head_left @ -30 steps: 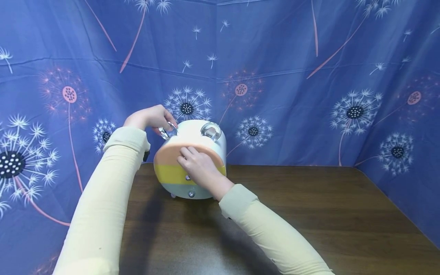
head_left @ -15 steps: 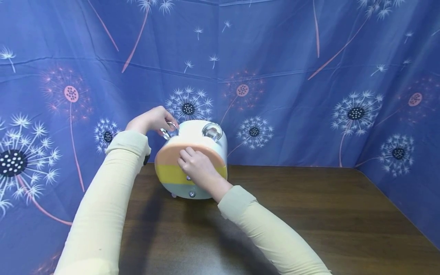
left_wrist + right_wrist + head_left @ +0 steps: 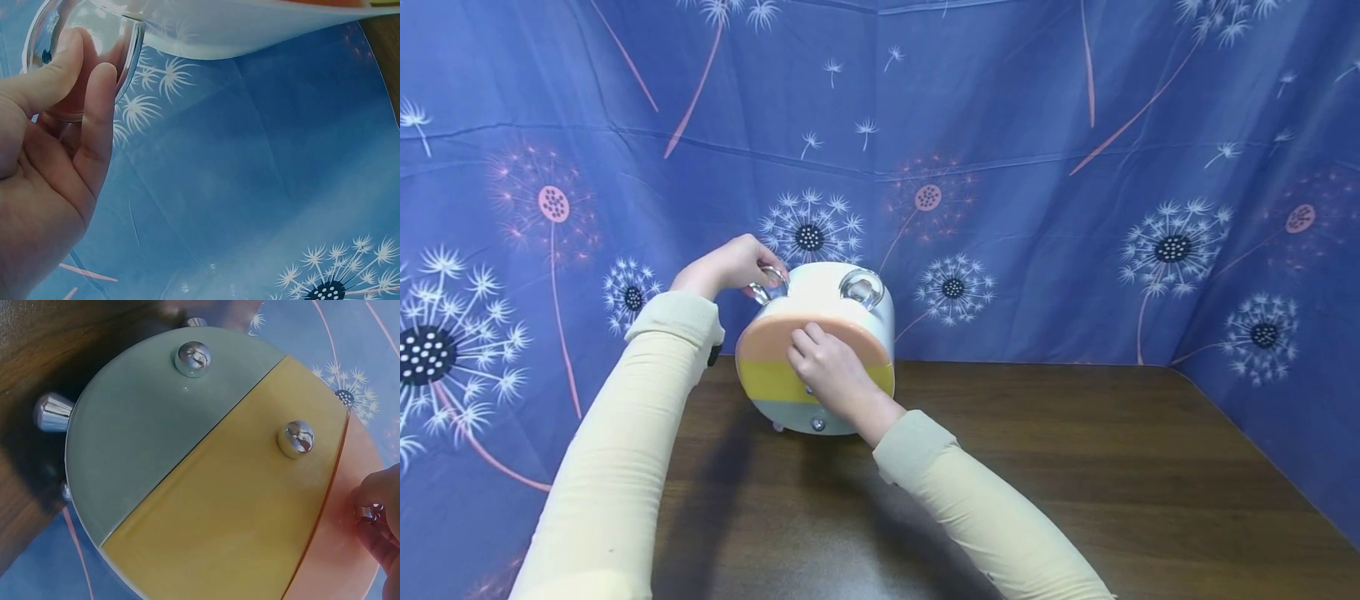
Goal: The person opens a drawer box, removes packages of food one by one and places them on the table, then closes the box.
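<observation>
A round white drawer box [image 3: 814, 287], shaped like an alarm clock, stands at the back of the table. Its front has a peach drawer [image 3: 353, 481], a yellow drawer [image 3: 231, 487] and a green drawer [image 3: 137, 425]. My left hand [image 3: 730, 265] holds the silver bell-shaped ear [image 3: 134, 56] on the box's top left, thumb on one face and fingers behind. With curled fingers, my right hand [image 3: 835, 371] pinches the small silver knob [image 3: 365, 513] of the peach drawer, mostly hidden by the fingers. All three drawers look flush with the front.
A second silver ear [image 3: 861, 287] tops the box's right side. Silver knobs stick out from the yellow [image 3: 296, 439] and green drawers, and short silver feet [image 3: 53, 412] carry the box. Blue dandelion-print cloth [image 3: 1037, 208] hangs behind the brown wooden table [image 3: 1075, 467].
Hardly anything differs. Both hands keep their hold on the ear and the knob, the right forearm shifts very slightly, and the drawers look the same.
</observation>
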### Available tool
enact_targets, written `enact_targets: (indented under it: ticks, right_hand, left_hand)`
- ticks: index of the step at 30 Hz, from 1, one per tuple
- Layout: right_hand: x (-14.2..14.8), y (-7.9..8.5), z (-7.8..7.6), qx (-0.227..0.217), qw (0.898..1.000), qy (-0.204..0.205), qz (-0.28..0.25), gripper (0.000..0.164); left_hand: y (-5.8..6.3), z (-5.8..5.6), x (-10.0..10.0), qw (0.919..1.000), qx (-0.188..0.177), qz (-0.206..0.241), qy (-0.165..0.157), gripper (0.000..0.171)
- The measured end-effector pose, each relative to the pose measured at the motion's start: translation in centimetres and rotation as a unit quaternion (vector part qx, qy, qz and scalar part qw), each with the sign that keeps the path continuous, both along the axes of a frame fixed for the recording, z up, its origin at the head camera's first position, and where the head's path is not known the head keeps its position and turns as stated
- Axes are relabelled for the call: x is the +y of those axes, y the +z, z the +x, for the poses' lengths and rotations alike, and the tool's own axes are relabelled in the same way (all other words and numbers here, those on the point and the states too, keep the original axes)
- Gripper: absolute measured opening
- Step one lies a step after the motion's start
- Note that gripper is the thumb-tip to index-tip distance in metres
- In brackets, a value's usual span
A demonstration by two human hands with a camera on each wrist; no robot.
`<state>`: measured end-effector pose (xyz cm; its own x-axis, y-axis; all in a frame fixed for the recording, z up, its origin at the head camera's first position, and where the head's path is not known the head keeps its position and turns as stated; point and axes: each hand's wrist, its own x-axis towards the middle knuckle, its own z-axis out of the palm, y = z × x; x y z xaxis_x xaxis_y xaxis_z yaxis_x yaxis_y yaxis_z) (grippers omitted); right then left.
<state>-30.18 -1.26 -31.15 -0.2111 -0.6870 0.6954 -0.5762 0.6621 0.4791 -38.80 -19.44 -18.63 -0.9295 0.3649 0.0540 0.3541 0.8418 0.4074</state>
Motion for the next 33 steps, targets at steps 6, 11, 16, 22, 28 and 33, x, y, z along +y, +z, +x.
enact_targets:
  ticks: [6,11,16,22,28,33]
  right_hand:
    - [0.15,0.02,0.26,-0.004,1.000,-0.001,-0.002,0.018]
    - [0.31,0.14,0.48,-0.008,1.000,-0.001,0.000,0.016]
    - [0.41,0.34,0.59,-0.011,1.000,0.002,0.005,0.014]
    - [0.34,0.41,0.58,-0.012,1.000,-0.003,0.010,0.015]
    - [0.38,0.34,0.79,-0.020,1.000,0.006,0.003,0.014]
    - [0.42,0.28,1.02,-0.016,1.000,0.010,0.004,0.013]
  left_hand:
    - [0.04,0.06,0.19,1.0000,-0.001,0.001,0.008,0.014]
    - [0.16,0.20,0.44,0.9998,-0.011,0.013,0.013,0.014]
    - [0.50,0.51,0.55,0.9991,-0.019,0.034,0.013,0.018]
    - [0.89,0.70,0.57,0.9981,-0.020,0.054,0.023,0.023]
    - [0.85,0.59,0.56,0.9979,-0.011,0.059,0.026,0.020]
    - [0.75,0.57,0.46,0.9977,-0.006,0.062,0.026,0.018]
